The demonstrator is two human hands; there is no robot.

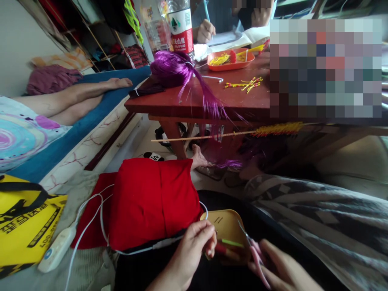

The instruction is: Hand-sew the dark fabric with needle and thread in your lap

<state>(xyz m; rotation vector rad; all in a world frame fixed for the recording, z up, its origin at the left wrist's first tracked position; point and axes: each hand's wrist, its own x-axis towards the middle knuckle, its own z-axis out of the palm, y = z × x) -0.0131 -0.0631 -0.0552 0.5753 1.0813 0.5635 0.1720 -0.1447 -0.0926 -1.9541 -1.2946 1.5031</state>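
Note:
My left hand (194,244) is closed in a pinch over the left side of a shallow tan tray (230,216). Whatever its fingertips may hold is too small and hidden to name. In my right hand (281,264) are small scissors with pink handles (257,258), their blades pointing up and left over the tray's right side. Inside the tray lie a green stick-like piece (232,243) and a blurred reddish item. A red cloth (145,202) covers a boxy shape just beyond my left hand, and a white cable runs out beside it.
A red table (182,99) holds purple strands (172,66), an orange tray (214,64), yellow-red pieces (245,84) and bottles (182,28). A stick with yellow tufts (279,128) juts below its edge. Left are a power strip (57,248) and yellow bag (21,226). Other people are nearby.

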